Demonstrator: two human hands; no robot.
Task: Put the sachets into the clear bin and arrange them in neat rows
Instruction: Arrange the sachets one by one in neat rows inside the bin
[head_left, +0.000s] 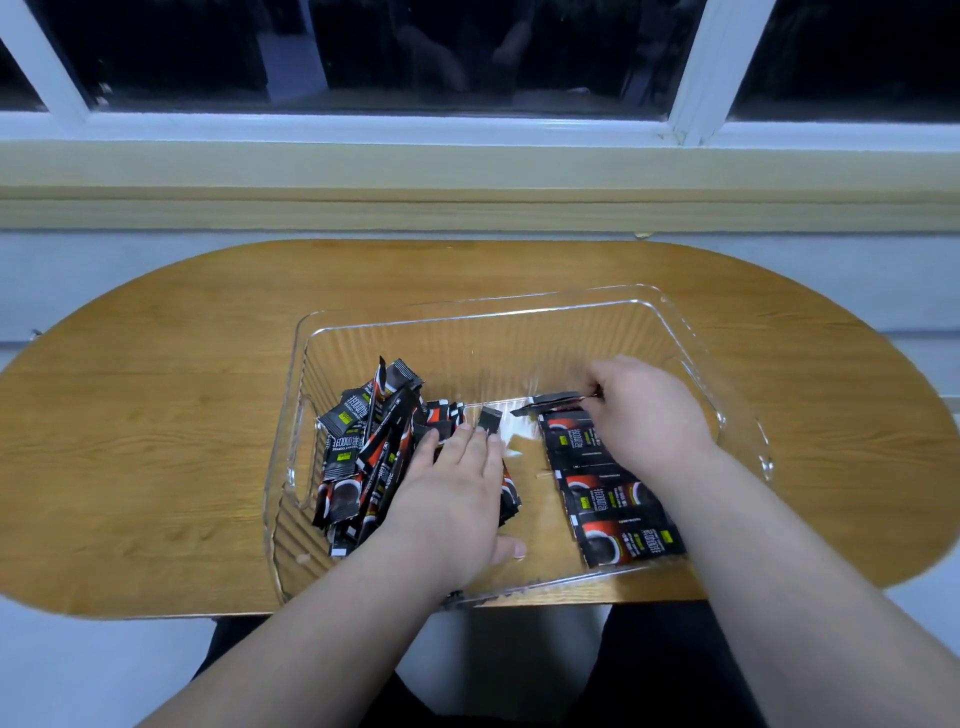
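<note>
Two bare forearms reached in from the near edge of the wooden table (156, 415), where the clear bin (519, 306) stood close to that edge, about midway along it. The left hand (457, 499) lay palm down inside the bin, its fingers straight and close together, pressing on the right side of a loose pile of sachets (363, 457) heaped against the bin's left wall; several of those black-and-red sachets stood tilted or crossed one another. The right hand (649, 415) was curled near the bin's right wall and pinched one end of a single sachet (550, 402), which stuck out leftward from the fingertips, lifted at the far end of a row of sachets (608, 493). That row lay flat on the bin floor, side by side, running toward the near wall. Behind the table was a dark window (467, 52) with a white frame.
</note>
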